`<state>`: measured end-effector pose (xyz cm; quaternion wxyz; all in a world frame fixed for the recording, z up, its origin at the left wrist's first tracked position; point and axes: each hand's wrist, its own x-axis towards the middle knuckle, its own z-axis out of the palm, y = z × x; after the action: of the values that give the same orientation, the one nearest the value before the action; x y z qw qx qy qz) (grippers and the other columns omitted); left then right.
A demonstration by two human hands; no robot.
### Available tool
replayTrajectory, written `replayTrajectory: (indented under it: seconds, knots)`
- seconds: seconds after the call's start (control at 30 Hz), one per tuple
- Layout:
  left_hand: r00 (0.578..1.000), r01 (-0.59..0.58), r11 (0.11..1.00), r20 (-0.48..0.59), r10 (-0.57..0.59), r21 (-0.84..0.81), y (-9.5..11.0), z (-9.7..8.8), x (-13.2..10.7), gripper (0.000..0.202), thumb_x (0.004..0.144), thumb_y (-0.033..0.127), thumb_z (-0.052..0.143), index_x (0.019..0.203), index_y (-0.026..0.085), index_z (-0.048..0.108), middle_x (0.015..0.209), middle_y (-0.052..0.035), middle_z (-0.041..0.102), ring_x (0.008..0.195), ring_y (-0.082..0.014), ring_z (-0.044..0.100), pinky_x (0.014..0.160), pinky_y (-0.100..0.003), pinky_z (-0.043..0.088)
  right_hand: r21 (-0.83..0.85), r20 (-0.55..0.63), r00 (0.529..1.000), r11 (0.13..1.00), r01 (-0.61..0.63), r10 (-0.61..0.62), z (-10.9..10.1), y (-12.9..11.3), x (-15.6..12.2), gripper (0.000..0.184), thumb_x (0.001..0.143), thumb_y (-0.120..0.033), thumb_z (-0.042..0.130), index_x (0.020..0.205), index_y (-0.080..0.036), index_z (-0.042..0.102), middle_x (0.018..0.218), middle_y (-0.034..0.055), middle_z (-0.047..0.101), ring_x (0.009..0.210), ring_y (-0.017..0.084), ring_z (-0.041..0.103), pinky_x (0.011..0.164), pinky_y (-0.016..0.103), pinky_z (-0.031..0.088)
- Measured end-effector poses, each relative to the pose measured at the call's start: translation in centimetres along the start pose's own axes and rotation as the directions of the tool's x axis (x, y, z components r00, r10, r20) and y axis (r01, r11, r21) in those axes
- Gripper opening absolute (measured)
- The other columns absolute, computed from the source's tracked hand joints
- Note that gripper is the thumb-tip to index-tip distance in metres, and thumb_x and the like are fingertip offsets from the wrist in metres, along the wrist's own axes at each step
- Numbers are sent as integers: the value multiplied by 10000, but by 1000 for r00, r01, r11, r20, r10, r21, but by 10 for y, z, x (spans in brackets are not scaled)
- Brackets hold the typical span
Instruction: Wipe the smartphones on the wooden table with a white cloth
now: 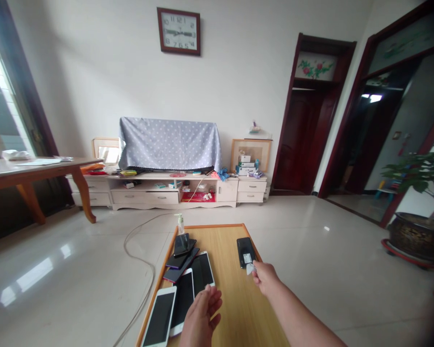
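Note:
A narrow wooden table (227, 241) runs away from me. Along its left side lie several phones, among them a white one (159, 319) at the near corner and a dark stack (183, 250) further back. A single black phone (245, 251) lies near the right edge. My right hand (264, 277) reaches toward it, fingers pinched on a small white cloth (250, 268) that touches the phone's near end. My left hand (201, 315) hovers over the table beside the phone row, fingers loosely curved and apart, holding nothing.
A small pump bottle (180, 223) stands at the table's far left corner. A cable (139, 262) loops over the tiled floor on the left. A potted plant (417, 226) stands at right, a wooden table (32, 171) at left, a covered TV cabinet (168, 188) behind.

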<state>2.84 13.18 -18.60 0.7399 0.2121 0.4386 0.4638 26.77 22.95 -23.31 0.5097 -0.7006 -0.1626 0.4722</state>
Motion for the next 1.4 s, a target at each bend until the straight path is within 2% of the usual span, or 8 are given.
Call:
replayTrajectory:
  seconds: [0.37, 0.67, 0.8, 0.87, 1.0, 1.13, 1.27, 1.4]
  knots:
    - [1000, -15, 1000, 20, 15, -2, 1, 0, -1, 439, 840, 566, 660, 1108, 218, 662, 1247, -110, 683, 1185, -244, 611, 920, -335, 412, -370, -57, 995, 927, 54, -81, 4, -12, 5, 389, 948, -408, 628, 1265, -190, 573, 1264, 80, 597, 1069, 223, 621, 898, 433, 547]
    - [999, -44, 999, 4, 44, 29, 4, 0, -3, 466, 866, 574, 627, 1134, 195, 659, 1288, -126, 658, 1223, -262, 585, 944, -350, 407, -647, -41, 961, 740, 183, -274, 5, -20, 4, 357, 956, -415, 614, 1236, -194, 589, 1245, 72, 608, 1055, 211, 623, 902, 429, 542]
    - [996, -88, 995, -19, 89, 51, 6, -1, -7, 506, 837, 600, 656, 1139, 195, 660, 1275, -128, 663, 1223, -266, 586, 952, -355, 410, -711, 8, 936, 656, 253, -352, 9, -19, 0, 395, 838, -461, 736, 1083, -166, 639, 1053, 103, 693, 981, 244, 663, 841, 364, 508]
    - [991, -129, 990, -31, 131, 50, 8, -1, -8, 510, 825, 597, 676, 1137, 195, 662, 1273, -126, 664, 1223, -266, 587, 954, -356, 415, -726, 15, 921, 629, 278, -390, 10, -18, -3, 427, 796, -467, 758, 1070, -164, 634, 1014, 133, 710, 970, 269, 675, 788, 333, 479]
    - [977, -203, 978, -61, 205, 44, 14, -4, -9, 504, 813, 576, 699, 1109, 170, 670, 1220, -140, 686, 1183, -267, 609, 930, -352, 435, -730, -7, 893, 613, 302, -449, 6, -12, -8, 455, 903, -495, 566, 1151, -115, 596, 1048, 189, 705, 941, 269, 674, 722, 315, 443]
    - [964, -230, 971, -124, 236, 61, 26, -9, -9, 529, 791, 588, 709, 1100, 160, 672, 1157, -138, 709, 1097, -250, 646, 874, -339, 451, -716, 42, 874, 595, 364, -485, -2, 4, -25, 396, 947, -404, 416, 1118, -121, 632, 955, 133, 722, 845, 229, 671, 684, 293, 434]
    - [937, -284, 958, -201, 287, 43, 41, -20, -13, 529, 758, 588, 725, 1079, 170, 680, 1122, -127, 722, 1039, -231, 667, 827, -323, 459, -695, 193, 821, 515, 501, -538, -13, 31, -57, 330, 917, -356, 468, 1131, -212, 674, 1073, 61, 711, 967, 197, 648, 795, 262, 446]
    - [903, -350, 936, -253, 348, 40, 55, -35, -22, 482, 762, 564, 716, 1053, 181, 684, 1091, -114, 731, 1014, -220, 677, 815, -316, 463, -685, 323, 750, 404, 606, -578, -20, 52, -97, 298, 894, -254, 515, 1124, -257, 705, 1133, 63, 675, 1076, 206, 589, 899, 268, 407]
